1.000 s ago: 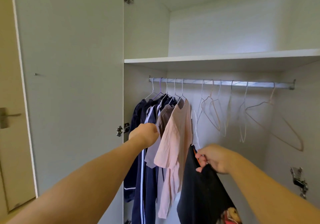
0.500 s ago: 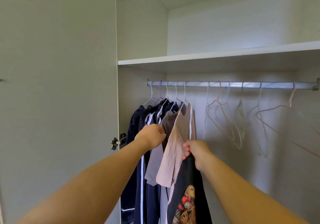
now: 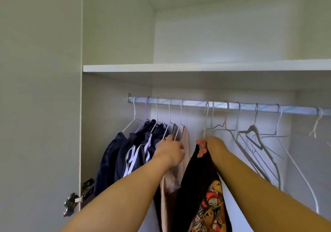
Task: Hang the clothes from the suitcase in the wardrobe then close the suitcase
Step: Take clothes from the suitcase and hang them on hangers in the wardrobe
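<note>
A black T-shirt (image 3: 195,187) with a colourful print hangs from my right hand (image 3: 208,146), which grips its top together with a white hanger (image 3: 206,120). That hanger's hook is at the metal rail (image 3: 195,104). To its left, my left hand (image 3: 170,150) has its fingers curled on the shoulders of the hung clothes, between a grey top and a pink garment (image 3: 186,138). Navy clothes with white stripes (image 3: 125,153) hang further left. The suitcase is out of view.
Several bare wire hangers (image 3: 254,136) hang on the right part of the rail. A white shelf (image 3: 197,68) runs above it. The open wardrobe door (image 3: 39,106) stands at the left, with a metal hinge (image 3: 71,203) low on its edge.
My right hand has risen with the black T-shirt from waist height up close under the rail. My left hand has moved up to the shoulders of the hung clothes. My view has come closer.
</note>
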{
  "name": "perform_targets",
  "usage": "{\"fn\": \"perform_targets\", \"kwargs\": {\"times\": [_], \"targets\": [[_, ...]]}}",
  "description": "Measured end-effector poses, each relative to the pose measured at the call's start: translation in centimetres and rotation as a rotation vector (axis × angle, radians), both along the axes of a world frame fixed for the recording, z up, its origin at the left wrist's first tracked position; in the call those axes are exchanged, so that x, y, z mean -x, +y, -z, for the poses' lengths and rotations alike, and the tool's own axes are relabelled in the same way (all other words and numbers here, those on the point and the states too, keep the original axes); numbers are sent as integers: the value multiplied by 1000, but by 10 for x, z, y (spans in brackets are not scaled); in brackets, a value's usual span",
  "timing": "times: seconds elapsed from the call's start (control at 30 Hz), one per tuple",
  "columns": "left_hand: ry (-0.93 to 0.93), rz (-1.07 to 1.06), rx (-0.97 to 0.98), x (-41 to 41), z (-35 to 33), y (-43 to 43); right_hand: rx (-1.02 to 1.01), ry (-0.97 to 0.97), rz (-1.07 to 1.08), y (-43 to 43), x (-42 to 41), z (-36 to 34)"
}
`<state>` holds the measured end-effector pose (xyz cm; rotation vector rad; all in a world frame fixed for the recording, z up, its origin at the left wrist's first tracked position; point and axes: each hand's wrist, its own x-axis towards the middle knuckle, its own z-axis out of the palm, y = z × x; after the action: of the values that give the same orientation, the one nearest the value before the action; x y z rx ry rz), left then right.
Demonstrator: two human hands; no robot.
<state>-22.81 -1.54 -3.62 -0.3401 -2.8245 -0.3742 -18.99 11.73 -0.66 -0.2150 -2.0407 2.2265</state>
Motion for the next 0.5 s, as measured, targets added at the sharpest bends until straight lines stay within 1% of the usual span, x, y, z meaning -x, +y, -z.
{"fn": "perform_targets", "kwargs": {"times": [0.07, 0.13, 0.2, 0.27, 0.37, 0.43, 0.5], "targets": [[-95, -7, 102, 26, 7, 0, -19, -10, 14, -4, 24, -5], [-141, -5, 34, 40, 11, -5, -37, -63, 72, -5, 39, -10], [-94, 30, -49, 56, 13, -10, -35, -66, 77, -6, 55, -9], [-49, 55, -154, 66, 8, -15, -60, -24, 71, -7, 65, -13], [-65, 94, -171, 77, 1, -16, -7, -94, 44, -10, 77, -26], [-100, 130, -208, 82, 0, -14, -27, -84, 49, -13, 87, -36], [-82, 125, -290, 86, 1, -16, -9, -63, 60, -13, 94, -39]]}}
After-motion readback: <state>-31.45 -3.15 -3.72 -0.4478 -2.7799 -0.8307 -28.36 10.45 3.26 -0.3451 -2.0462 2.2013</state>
